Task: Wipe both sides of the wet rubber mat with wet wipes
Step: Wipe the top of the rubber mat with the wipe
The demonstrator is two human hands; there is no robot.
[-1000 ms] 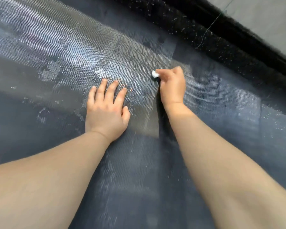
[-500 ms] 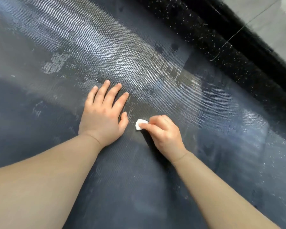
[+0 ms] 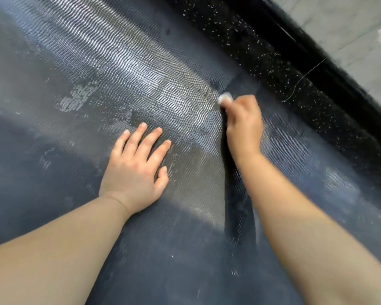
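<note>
**Wiping top face of mat, wipe at far end of reach**

Gripping a small balled wet wipe (image 3: 225,98) in right hand (image 3: 243,126), fingers curled round it, wipe down on the rubber mat (image 3: 97,73). Blurred there, so can't tell exact finger placement. Pressing left hand (image 3: 136,170) flat on the mat nearer the body, fingers straight and spread, holding nothing.

Spans nearly the whole view. Shows only 1 edge, running diagonally along a speckled black ledge (image 3: 284,69), with grey tiles (image 3: 350,29) beyond. Can't call the long axis from 1 edge.

Key relation: shiny wet band lying left and up-left of the wipe, passing just ahead of the left fingertips. Duller strip running from the wipe back toward the body, between the 2 hands. Probably calls for the next pass shifted left into the shine, left hand bracing.

Looks dark grey-blue, fine wavy ribs, glare on wet ribs, pale smeared patches far left. Underside not visible; judging 1 of 2 sides in work.
</note>
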